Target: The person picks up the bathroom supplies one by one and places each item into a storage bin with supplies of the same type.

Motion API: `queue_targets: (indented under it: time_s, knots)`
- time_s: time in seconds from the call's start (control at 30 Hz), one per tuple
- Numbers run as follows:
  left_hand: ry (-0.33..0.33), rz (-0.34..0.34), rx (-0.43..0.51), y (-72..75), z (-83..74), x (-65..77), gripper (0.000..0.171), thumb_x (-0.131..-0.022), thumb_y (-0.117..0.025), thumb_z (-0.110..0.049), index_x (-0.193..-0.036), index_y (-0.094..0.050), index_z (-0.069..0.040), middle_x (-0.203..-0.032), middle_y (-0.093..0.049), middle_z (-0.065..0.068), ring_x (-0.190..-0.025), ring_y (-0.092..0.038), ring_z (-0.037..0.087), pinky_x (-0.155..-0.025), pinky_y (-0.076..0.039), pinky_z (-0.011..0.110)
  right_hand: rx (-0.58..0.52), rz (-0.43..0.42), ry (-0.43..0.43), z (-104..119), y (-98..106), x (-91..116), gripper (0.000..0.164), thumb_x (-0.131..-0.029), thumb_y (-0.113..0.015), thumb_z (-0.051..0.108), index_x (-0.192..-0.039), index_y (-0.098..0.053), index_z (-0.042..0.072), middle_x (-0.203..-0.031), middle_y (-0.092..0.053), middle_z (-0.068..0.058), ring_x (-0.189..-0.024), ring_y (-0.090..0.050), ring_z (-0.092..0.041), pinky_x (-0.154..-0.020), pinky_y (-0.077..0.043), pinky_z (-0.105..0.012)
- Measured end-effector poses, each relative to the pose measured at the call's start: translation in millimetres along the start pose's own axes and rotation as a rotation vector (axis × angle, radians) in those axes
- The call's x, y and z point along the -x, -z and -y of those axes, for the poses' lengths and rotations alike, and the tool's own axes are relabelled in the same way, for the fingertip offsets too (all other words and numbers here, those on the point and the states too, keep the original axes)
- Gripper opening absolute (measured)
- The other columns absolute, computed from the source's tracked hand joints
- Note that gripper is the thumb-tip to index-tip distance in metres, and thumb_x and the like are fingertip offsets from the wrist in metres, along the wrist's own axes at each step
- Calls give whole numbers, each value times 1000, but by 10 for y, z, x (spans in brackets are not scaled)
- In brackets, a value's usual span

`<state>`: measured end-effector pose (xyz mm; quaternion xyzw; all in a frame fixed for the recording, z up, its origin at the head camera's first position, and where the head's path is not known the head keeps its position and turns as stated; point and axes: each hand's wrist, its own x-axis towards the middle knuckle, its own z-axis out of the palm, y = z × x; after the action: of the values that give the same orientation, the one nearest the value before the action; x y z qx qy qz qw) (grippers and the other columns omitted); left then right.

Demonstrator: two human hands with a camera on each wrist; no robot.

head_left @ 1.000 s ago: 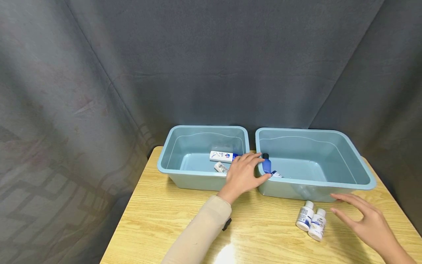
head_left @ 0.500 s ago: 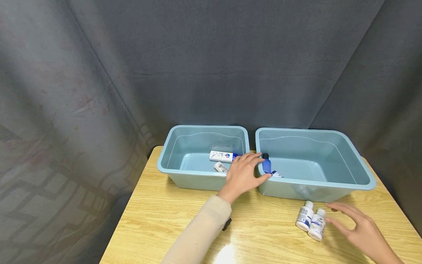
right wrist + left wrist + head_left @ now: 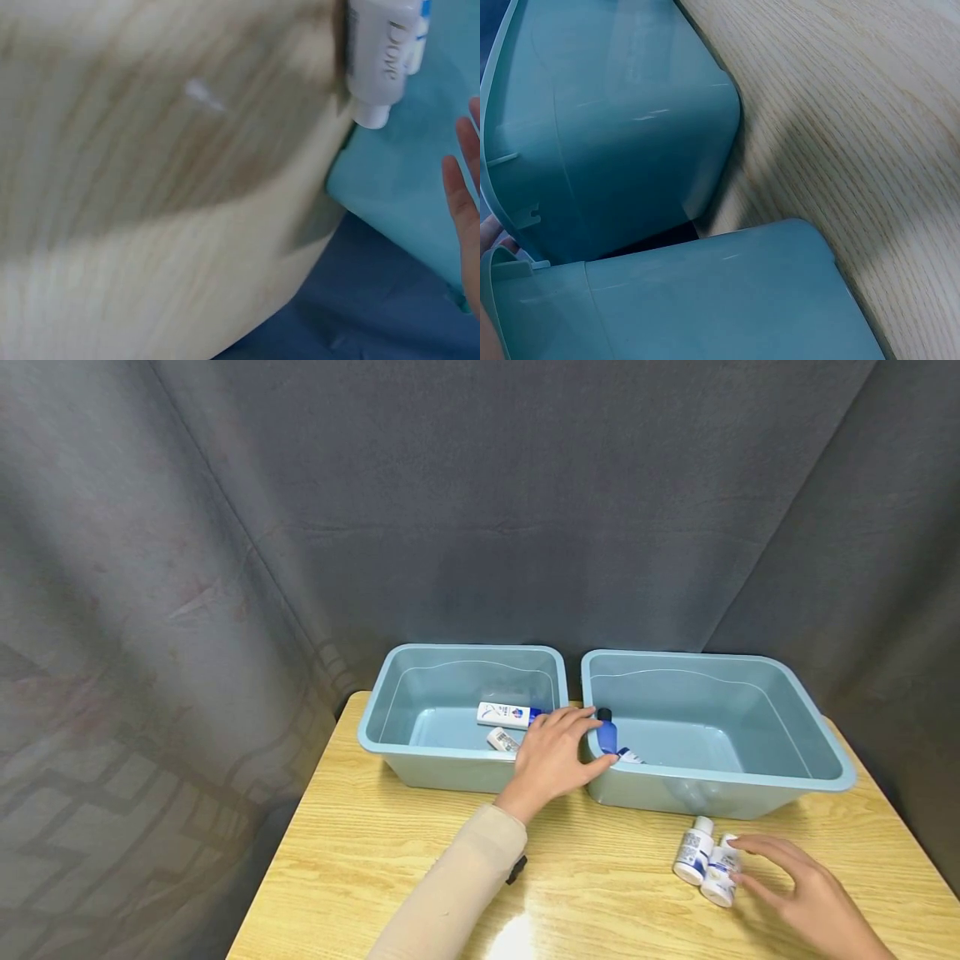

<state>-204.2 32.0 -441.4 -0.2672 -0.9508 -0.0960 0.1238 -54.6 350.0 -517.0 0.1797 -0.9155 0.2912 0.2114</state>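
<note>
Thumb and forefinger of the right hand are being held apart at the nearer Dove bottle on the tabletop — contact cannot be told. A narrow pinch is probably being called for, as its left side is being crowded by a second white bottle. Ahead, movement is being bounded by the right bin — open wood is lying personward. The left hand, fingers spread, is being rested on that bin's corner.
</note>
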Motion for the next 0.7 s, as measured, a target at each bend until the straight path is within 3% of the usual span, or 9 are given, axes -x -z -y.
queue_targets:
  time_s: [0.7]
  knots:
    - [-1,-3,4,-8,6,5,60,-90,-50,-70,-136,-59,-33,-149,-46,-16,-137,-39,10,-106,-37,34,52,102,13,-114,-183,181,62,-55,-94,10,-113,-71,17,-117,-62,-5,-119,-32,17,-96,-17,2]
